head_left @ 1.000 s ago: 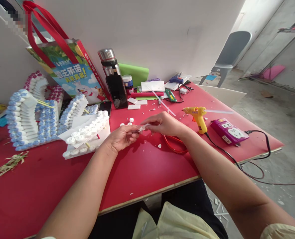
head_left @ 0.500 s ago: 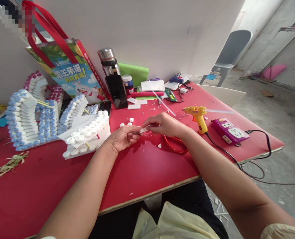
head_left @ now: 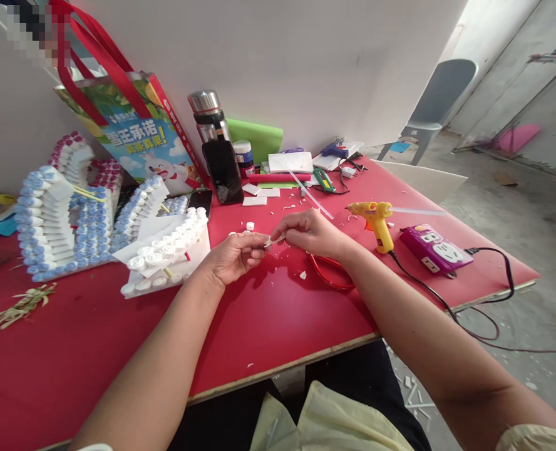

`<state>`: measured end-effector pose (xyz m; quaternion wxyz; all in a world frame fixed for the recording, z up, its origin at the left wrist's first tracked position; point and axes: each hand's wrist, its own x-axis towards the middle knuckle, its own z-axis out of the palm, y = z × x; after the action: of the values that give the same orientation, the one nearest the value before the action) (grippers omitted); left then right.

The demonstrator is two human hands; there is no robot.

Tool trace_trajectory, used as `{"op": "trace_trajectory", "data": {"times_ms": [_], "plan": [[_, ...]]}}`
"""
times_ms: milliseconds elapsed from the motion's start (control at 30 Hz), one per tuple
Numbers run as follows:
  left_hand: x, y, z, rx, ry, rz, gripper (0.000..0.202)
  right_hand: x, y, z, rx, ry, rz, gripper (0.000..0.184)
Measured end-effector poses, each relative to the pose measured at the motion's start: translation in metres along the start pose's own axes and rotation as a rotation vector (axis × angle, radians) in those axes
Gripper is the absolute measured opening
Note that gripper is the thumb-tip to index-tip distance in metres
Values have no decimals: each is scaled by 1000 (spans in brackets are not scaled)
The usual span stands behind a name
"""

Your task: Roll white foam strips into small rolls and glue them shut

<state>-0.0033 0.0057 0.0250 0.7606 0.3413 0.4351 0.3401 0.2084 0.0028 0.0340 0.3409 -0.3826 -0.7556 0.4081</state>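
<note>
Over the red table (head_left: 268, 326), my left hand (head_left: 235, 257) and my right hand (head_left: 308, 232) meet fingertip to fingertip. Both pinch a small white piece (head_left: 273, 240) between them. Its exact shape is too small to make out. Just left of my left hand lies a white foam board (head_left: 165, 254) lined with white bottle caps. A few loose white caps (head_left: 246, 228) lie on the table behind my hands. A red loop of wire (head_left: 327, 275) lies under my right wrist.
A yellow glue gun (head_left: 376, 219) stands right of my hands, its cord running to a purple power strip (head_left: 435, 247). Blue-capped foam structures (head_left: 57, 219), a printed bag (head_left: 137, 131), a flask (head_left: 207, 119), a phone (head_left: 221, 170) and small tools line the back. A grey chair (head_left: 432, 100) stands beyond.
My hands have stayed pinched together on the white piece, with only slight finger shifts. The view has drifted a little to the left.
</note>
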Motion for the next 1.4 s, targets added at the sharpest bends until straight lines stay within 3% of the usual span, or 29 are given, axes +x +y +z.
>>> {"op": "trace_trajectory", "data": {"times_ms": [133,233,333,433,633,733,933,1133,1300,1400], "plan": [[-1,-4,1,126,35,156,18,3,1,3,54,48,51,12],[-3,-6,5,208,32,208,21,6,4,5,194,80,185,17],[-4,-6,9,262,53,237,23,9,7,8,329,-17,286,29],[-4,-6,11,315,63,268,23,9,10,9,366,-82,296,37],[-5,-6,12,350,57,303,24,6,8,5,313,-200,309,23],[-3,-7,11,347,83,284,24,4,8,5,191,-216,246,20],[1,-8,4,311,96,255,25,3,9,13,-104,-92,108,21],[3,-12,8,343,129,358,31,5,11,19,-478,94,-33,19],[6,-17,11,345,199,431,38,3,13,23,-713,131,-87,22],[9,-19,9,355,215,438,39,2,14,25,-726,127,-70,22]]}}
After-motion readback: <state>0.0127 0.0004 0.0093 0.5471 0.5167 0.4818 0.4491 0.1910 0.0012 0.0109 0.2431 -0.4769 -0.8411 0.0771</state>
